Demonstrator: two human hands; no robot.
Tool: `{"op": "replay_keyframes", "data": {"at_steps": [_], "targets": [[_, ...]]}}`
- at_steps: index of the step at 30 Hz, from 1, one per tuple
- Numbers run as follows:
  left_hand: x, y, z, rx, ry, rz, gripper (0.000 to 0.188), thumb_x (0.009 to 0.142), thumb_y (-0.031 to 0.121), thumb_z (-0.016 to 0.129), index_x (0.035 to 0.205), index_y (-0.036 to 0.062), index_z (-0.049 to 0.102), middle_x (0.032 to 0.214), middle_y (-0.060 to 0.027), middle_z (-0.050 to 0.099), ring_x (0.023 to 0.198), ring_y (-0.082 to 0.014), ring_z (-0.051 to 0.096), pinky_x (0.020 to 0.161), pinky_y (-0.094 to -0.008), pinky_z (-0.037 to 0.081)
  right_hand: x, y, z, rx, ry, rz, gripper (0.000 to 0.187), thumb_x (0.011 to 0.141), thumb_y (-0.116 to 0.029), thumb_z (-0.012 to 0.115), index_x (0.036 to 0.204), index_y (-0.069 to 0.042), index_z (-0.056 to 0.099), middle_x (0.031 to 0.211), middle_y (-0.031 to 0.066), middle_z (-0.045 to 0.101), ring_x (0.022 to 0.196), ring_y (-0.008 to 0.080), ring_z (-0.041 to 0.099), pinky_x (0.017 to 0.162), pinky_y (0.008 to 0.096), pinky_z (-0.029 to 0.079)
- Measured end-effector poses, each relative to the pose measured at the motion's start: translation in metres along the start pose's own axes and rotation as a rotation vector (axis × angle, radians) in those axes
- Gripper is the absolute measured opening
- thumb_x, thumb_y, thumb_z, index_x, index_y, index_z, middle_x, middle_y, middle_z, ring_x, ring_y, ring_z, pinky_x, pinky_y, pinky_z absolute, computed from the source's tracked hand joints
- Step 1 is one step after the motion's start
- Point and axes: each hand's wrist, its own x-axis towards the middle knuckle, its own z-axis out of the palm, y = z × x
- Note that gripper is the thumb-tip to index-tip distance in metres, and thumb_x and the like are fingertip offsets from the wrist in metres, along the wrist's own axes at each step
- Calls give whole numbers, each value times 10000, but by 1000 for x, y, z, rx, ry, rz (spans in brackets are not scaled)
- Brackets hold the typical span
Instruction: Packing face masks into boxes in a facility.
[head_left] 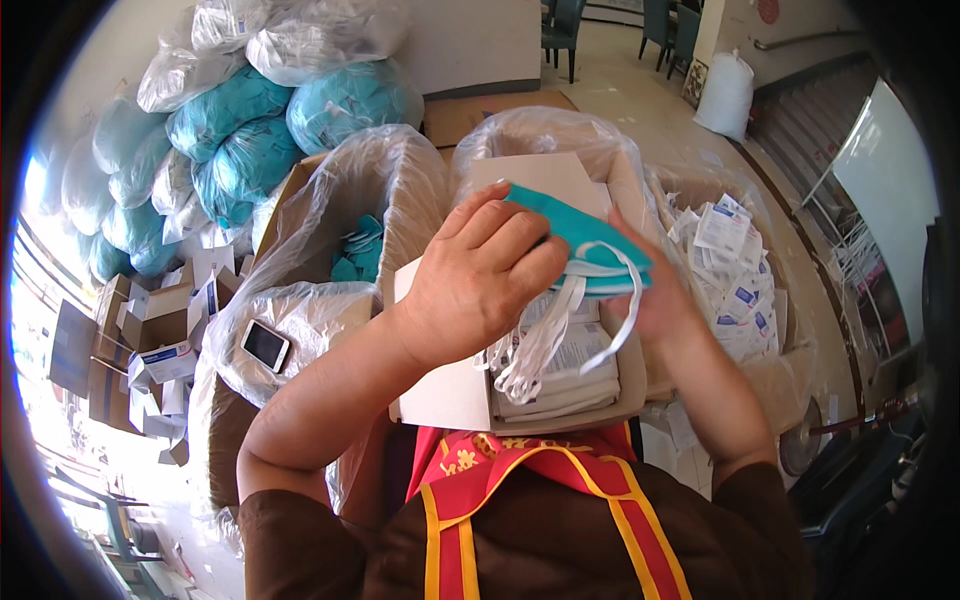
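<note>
Head view, only feed. I have the left hand [497, 262] closed, fingers curled around the upper-left end of folded turquoise face masks [575, 215]; layered edges suggest more than one. The right hand [660, 290] is motion-blurred at their right end, partly behind them; I cannot tell how far open it is or whether it grips. The masks are tilted above an open cardboard carton [445, 388], between its left and right edges. White ear loops [540, 345] hang toward its near edge, over white packets [575, 372] inside.

Handling notes, my judgement: hold the left pinch on the mask body, off the loops. Line up the layers with the right hand before shifting grip, since a loose layer could slide out. The loops look tangle-prone; I would lift them clear of the packets and the carton's near edge before any sideways move. Light pressure should do; the fabric probably creases easily.
</note>
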Motion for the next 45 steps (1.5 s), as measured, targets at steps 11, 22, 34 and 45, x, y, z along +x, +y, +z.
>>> {"op": "replay_keyframes", "data": {"at_steps": [11,22,34,45], "targets": [[-17,-3,3,42,-252,-172,338,616,39,706,895,50,515,887,-107,530,881,-311,546,776,-398,467,-45,24,35,-786,-117,-167,234,1009,-219,546,1003,-19,668,910,15,653,882,76,581,815,266,469],[-36,25,28,-244,-383,-270,398,627,147,771,923,68,517,840,-101,598,817,-307,633,713,-408,511,-51,-3,58,-1467,-256,-616,250,932,-263,620,949,-15,649,698,31,566,606,169,592,566,298,498],[-72,9,-80,-368,-611,-61,190,676,138,689,784,113,534,680,-44,498,625,-245,574,564,-373,486,-147,-58,33,-1464,-414,-266,342,843,-224,684,566,-86,541,545,15,520,451,136,517,451,301,448],[-11,10,-24,65,-262,-94,293,614,87,721,804,93,498,737,-66,497,685,-280,559,596,-400,462,-40,28,32,-522,-134,97,326,921,-195,653,1188,-23,583,974,18,638,814,63,561,712,229,469]]}}
